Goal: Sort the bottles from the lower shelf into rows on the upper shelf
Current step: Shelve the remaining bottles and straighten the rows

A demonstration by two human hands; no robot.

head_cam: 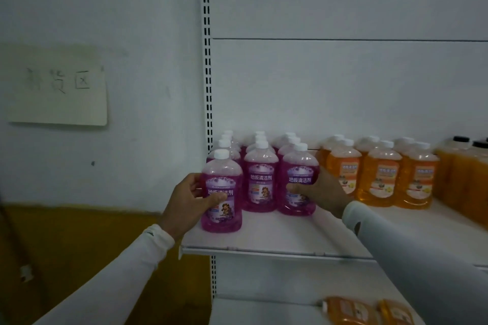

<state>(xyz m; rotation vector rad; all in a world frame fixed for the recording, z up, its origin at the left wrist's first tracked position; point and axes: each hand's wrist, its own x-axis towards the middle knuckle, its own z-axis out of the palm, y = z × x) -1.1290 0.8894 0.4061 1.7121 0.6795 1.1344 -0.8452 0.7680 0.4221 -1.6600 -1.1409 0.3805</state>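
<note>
While both hands work the upper shelf [277, 241], worth treating each bottle as a full, fairly heavy load with liquid that shifts when tipped. Left hand [188, 199] wrapped round the front-left purple bottle [221, 192], fingers curled across the label and thumb at the near side; bottle upright, base seemingly on the shelf near the front edge, standing forward of its row. Right hand [320, 190] curled on the front-right purple bottle [299, 182], thumb across the label, fingers hidden behind it, just beside the orange bottles [380, 174]. Purple bottles lined up in three rows running back to the rear panel, white caps on; orange ones likewise in rows to the right, with darker, black-capped jugs [460, 166] at the far right edge. Two more orange bottles [369, 311] lying flat on the lower shelf [264, 311], waiting to go up. Probably thin, smooth plastic walls, glossy label, so likely slippery and apt to dent under a hard squeeze. Best held at mid-body across the label, where the sides are widest and flattest, not by the narrow neck or cap. Kept upright and slid rather than lifted, less chance of knocking neighbours over, as rows stand close together, nearly touching.
</note>
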